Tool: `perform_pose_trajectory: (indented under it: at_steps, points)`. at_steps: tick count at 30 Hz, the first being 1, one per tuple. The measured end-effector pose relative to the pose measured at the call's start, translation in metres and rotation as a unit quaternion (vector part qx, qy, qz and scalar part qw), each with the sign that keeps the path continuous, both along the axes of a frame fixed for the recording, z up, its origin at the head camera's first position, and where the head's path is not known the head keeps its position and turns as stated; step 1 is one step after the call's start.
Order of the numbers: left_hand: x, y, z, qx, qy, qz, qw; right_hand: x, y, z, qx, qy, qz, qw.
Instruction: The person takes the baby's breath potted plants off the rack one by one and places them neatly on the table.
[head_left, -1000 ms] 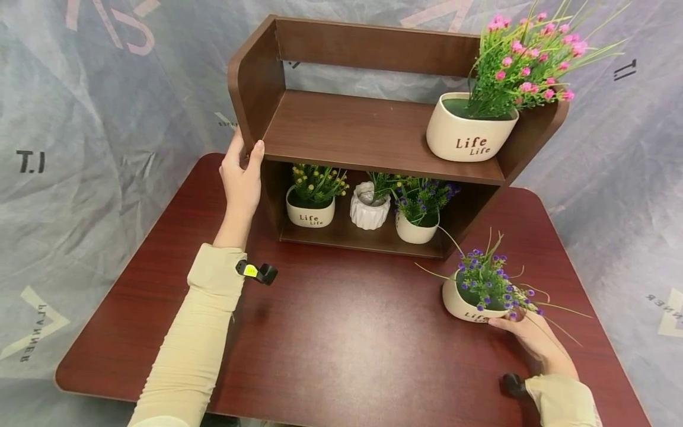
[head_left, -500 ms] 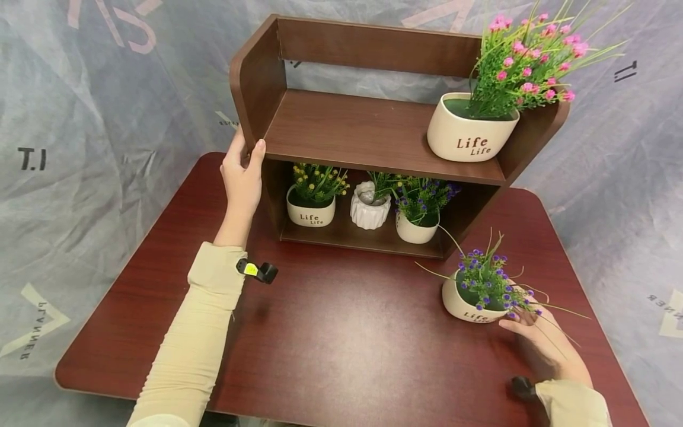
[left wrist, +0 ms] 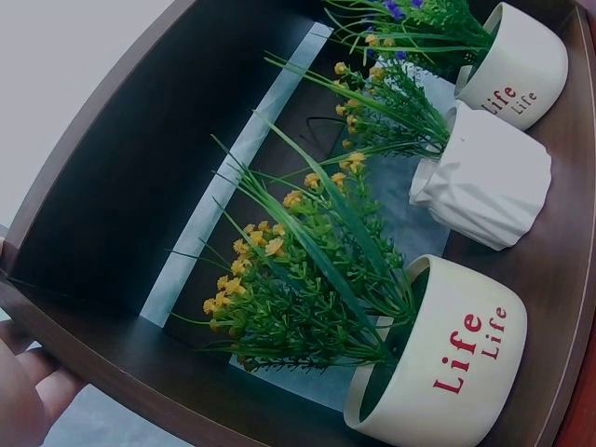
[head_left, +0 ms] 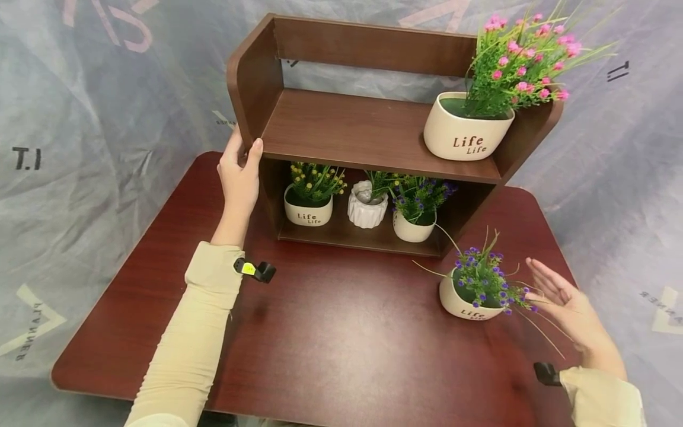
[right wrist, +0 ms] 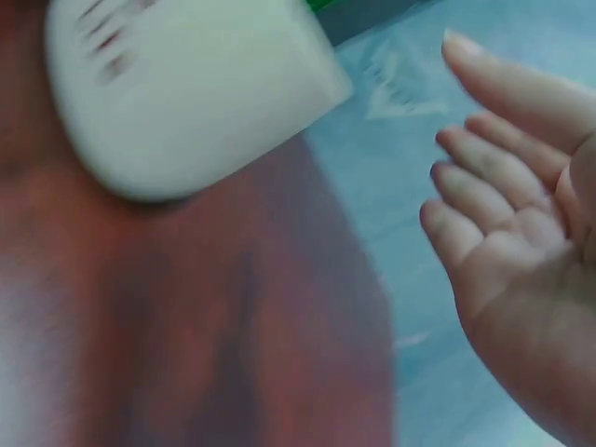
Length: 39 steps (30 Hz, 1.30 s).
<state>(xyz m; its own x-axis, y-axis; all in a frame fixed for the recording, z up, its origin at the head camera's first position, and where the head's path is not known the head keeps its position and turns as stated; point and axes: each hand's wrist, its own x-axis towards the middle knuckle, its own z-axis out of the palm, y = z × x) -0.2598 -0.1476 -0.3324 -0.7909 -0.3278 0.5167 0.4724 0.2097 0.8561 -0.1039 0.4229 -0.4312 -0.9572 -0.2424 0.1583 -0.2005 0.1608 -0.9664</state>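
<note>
At its left side panel, my left hand (head_left: 239, 185) grips the brown wooden shelf (head_left: 347, 130), thumb at the front edge and fingers behind the panel. A cream pot of purple flowers (head_left: 463, 302), marked "Life", stands on the table, right of the shelf's front. Just to its right is my right hand (head_left: 578, 317), fingers extended and holding nothing. In the right wrist view, a gap separates this hand from the blurred pot (right wrist: 196, 102). Stray stems of the plant pass in front of the hand in the head view.
Pink flowers in a cream pot (head_left: 466, 130) occupy the upper shelf's right end. Below stand a yellow-flowered pot (head_left: 308, 212), a white ribbed pot (head_left: 367, 212) and another purple-flowered pot (head_left: 415, 230). Grey cloth (head_left: 64, 107) hangs around the dark red table (head_left: 331, 338).
My right hand has let go of the purple-flowered pot and moved away to the right, its fingers spreading straight. My left hand keeps its hold on the shelf; the pot stays in place.
</note>
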Motion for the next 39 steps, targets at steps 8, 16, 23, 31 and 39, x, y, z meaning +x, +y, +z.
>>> perform_pose_trajectory:
  at_steps: [8,16,23,31,39]
  points:
    - [0.001,-0.001,0.000,-0.007,0.011,0.004,0.9999,-0.014,-0.016,0.069,-0.008,0.000,-0.066,0.998]
    - [0.000,0.001,-0.001,-0.002,0.010,0.005,0.9999,-0.021,-0.048,0.118,-0.349,0.059,0.055,0.933]
    - [0.003,0.002,0.002,0.004,0.007,0.004,1.0000,-0.026,-0.074,0.145,-0.404,0.072,0.025,0.911]
    - [0.001,0.001,0.001,0.004,0.004,0.006,1.0000,-0.037,-0.097,0.172,-0.377,0.024,-0.059,0.924]
    - [0.001,0.003,0.001,0.016,0.006,0.002,0.9999,-0.065,-0.119,0.192,-0.354,0.003,-0.141,0.925]
